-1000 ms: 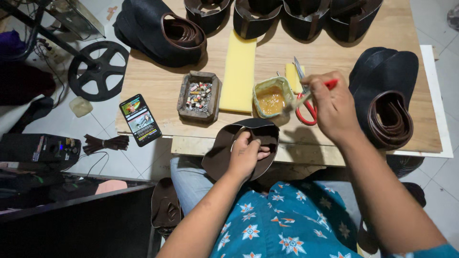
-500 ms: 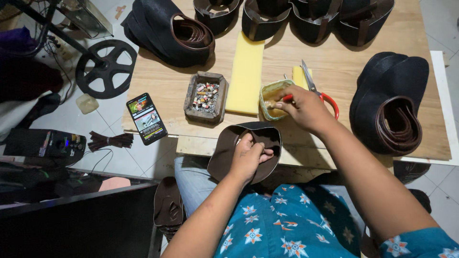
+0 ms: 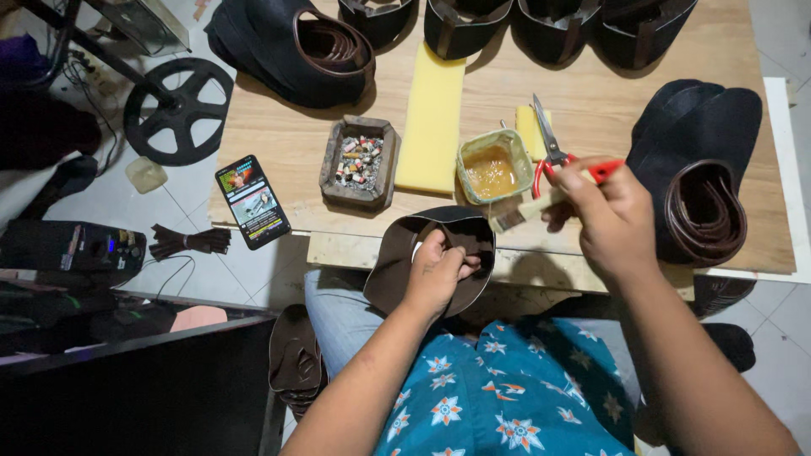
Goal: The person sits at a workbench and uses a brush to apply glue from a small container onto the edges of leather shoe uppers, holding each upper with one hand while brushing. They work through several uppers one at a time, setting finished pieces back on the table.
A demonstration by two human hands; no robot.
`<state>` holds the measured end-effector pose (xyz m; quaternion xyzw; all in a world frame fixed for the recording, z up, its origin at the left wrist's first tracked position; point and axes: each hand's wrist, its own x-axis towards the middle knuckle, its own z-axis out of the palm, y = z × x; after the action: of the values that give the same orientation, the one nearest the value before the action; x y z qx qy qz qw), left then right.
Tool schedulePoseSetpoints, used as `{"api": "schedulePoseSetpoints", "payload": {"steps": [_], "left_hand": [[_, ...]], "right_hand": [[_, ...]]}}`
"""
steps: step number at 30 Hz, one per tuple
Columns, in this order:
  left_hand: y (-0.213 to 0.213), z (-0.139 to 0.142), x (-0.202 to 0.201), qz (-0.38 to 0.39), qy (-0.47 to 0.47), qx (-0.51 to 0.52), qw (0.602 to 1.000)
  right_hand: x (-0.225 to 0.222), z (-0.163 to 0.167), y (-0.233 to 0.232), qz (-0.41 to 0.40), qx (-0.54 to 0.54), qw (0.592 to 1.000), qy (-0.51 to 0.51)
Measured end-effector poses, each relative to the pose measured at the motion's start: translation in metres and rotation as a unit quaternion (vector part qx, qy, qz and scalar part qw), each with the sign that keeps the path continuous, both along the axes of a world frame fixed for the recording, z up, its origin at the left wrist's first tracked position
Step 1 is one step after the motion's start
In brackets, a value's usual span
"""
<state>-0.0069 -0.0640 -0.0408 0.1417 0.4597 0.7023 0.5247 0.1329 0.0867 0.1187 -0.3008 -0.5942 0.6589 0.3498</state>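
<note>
While the left hand is gripping a curved piece of dark brown leather at the near edge of the wooden table, with fingers curled over its inner face, the right hand is pinching a small brush whose bristles are hanging just above the leather's rim. A glue pot holding amber liquid is sitting just beyond the brush, and red-handled scissors are lying just beside the pot, partly hidden by the right hand. A yellow foam pad is lying left of the pot, next to a tray of small bits. A phone is overhanging the table's near left edge. Stacked dark leather pieces are resting at the right edge.
</note>
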Motion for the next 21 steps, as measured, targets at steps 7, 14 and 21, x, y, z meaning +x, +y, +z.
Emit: {"api": "schedulePoseSetpoints", "payload": {"steps": [7,14,21], "left_hand": [[0.003,-0.005,0.003,0.001,0.016,0.019,1.000],[-0.002,0.001,-0.002,-0.011,0.025,-0.005,1.000],[-0.001,0.000,-0.003,-0.026,0.027,-0.026,0.999]], "right_hand": [[-0.007,-0.025,-0.047,0.062,0.297,0.936,-0.181],[-0.021,-0.068,-0.046,0.059,0.351,0.924,-0.137],[-0.009,-0.056,-0.021,0.074,0.164,0.959,-0.220]]}}
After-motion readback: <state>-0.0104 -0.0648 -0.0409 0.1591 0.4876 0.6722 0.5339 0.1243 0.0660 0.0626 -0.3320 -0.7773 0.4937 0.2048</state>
